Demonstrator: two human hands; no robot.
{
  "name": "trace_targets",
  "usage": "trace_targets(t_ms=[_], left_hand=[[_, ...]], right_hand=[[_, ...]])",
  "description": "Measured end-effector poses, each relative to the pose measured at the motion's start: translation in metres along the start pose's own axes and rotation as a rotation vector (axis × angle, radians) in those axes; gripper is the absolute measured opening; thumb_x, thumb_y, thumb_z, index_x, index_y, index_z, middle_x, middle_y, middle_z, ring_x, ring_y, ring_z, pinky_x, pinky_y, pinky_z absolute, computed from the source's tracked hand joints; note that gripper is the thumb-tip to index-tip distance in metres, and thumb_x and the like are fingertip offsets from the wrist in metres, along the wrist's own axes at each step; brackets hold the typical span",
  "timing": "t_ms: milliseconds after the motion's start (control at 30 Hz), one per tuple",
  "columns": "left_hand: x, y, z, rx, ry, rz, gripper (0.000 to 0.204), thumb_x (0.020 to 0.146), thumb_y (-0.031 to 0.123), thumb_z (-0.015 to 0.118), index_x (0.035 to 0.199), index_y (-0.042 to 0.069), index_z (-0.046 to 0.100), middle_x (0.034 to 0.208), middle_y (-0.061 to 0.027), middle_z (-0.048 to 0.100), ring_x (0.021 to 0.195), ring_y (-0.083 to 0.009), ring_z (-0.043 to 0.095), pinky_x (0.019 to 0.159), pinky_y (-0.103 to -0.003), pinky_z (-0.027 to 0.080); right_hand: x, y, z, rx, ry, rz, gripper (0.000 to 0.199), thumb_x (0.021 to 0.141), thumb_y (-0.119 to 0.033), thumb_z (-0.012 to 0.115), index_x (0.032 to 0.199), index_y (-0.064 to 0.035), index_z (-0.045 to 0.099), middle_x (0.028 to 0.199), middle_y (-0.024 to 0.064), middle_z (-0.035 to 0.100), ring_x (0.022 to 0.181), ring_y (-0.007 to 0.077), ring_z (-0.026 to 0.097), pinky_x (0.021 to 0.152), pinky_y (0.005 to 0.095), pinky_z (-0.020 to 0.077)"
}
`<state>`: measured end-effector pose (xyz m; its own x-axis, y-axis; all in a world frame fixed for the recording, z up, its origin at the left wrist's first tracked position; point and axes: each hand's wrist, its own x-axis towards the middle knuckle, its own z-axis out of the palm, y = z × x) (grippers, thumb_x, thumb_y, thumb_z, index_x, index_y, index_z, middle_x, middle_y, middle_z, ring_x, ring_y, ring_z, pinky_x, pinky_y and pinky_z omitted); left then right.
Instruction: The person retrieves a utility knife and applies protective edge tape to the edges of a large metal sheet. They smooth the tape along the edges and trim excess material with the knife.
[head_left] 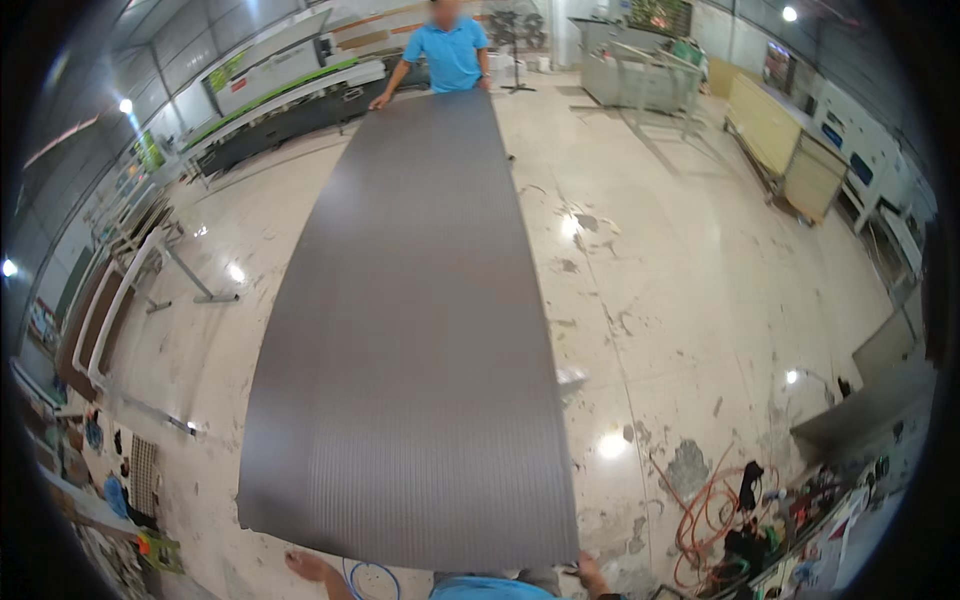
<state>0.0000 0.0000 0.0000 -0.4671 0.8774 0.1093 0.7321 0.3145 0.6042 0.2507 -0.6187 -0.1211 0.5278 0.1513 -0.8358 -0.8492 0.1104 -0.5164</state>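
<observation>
A long dark grey-brown panel (410, 300) with fine lengthwise lines stretches from just in front of me to a person in a blue shirt (450, 55). That person has a hand at each side of the panel's far end. My right hand (592, 574) is closed at the near right corner, its fingers partly hidden by the panel's edge. Off the near edge, toward the left, is my left hand (308, 567). It looks apart from the panel, with its fingers loosely extended and nothing visible in them. What supports the panel underneath is hidden.
Orange hose (700, 520) lies coiled on the floor at right, beside cluttered tools. A white pipe frame (125, 300) stands at left. Long machine (280, 110) and yellowish cart (770, 130) stand farther off. Blue tubing (372, 580) is near my left hand.
</observation>
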Motion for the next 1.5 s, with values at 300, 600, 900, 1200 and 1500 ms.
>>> trace_targets(t_ms=[300, 600, 900, 1200, 1500], left_hand=[[-0.482, 0.143, -0.042, 0.254, -0.555, 1.473, 0.066, 0.097, 0.035, 0.05, 0.148, -0.005, 0.035, 0.15, -0.0289, 0.037, 0.137, -0.0442, 0.038, 0.117, -0.054, 0.026], [-0.58, 0.153, -0.01, 0.498, -0.264, 1.523, 0.067, 0.104, 0.051, 0.035, 0.153, 0.006, 0.033, 0.151, -0.0175, 0.041, 0.142, -0.0336, 0.036, 0.108, -0.059, 0.035], [-0.715, 0.205, 0.059, 0.33, 0.16, 1.674, 0.052, 0.102, 0.05, 0.042, 0.133, 0.011, 0.059, 0.128, -0.0124, 0.063, 0.121, -0.0253, 0.056, 0.094, -0.049, 0.044], [-0.871, 0.229, 0.064, 0.478, -0.238, 1.893, 0.047, 0.1, 0.045, 0.05, 0.13, 0.01, 0.061, 0.124, -0.0112, 0.066, 0.115, -0.0218, 0.059, 0.09, -0.043, 0.046], [-1.128, 0.188, -0.051, 0.546, -2.023, 1.372, 0.057, 0.097, 0.039, 0.06, 0.142, 0.006, 0.049, 0.142, -0.012, 0.054, 0.132, -0.0267, 0.05, 0.101, -0.044, 0.043]], right_hand=[[-0.114, -0.014, -0.254, 0.386, 0.364, -0.299, 0.021, 0.095, -0.033, 0.06, 0.091, -0.0118, 0.061, 0.076, 0.0014, 0.062, 0.066, 0.0155, 0.061, 0.06, 0.0309, 0.0496], [-0.164, 0.1, -0.291, 0.656, 0.888, 0.021, 0.041, 0.09, -0.037, 0.067, 0.11, -0.0004, 0.066, 0.096, 0.0089, 0.067, 0.078, 0.0182, 0.064, 0.063, 0.0321, 0.0517], [-0.161, 0.109, -0.323, 0.864, 0.988, 0.059, 0.036, 0.088, -0.039, 0.07, 0.101, -0.0052, 0.067, 0.088, 0.004, 0.065, 0.074, 0.0139, 0.063, 0.056, 0.0282, 0.0488], [-0.13, -0.02, -0.437, 1.134, 1.106, -0.282, 0.027, 0.092, -0.031, 0.065, 0.103, -0.0059, 0.068, 0.092, 0.0048, 0.066, 0.08, 0.0145, 0.062, 0.067, 0.0284, 0.0497], [-0.08, -0.018, -0.49, 0.826, 1.066, -0.076, 0.037, 0.089, -0.033, 0.065, 0.108, -0.0013, 0.07, 0.096, 0.0199, 0.07, 0.09, 0.0275, 0.068, 0.075, 0.0366, 0.0499]])
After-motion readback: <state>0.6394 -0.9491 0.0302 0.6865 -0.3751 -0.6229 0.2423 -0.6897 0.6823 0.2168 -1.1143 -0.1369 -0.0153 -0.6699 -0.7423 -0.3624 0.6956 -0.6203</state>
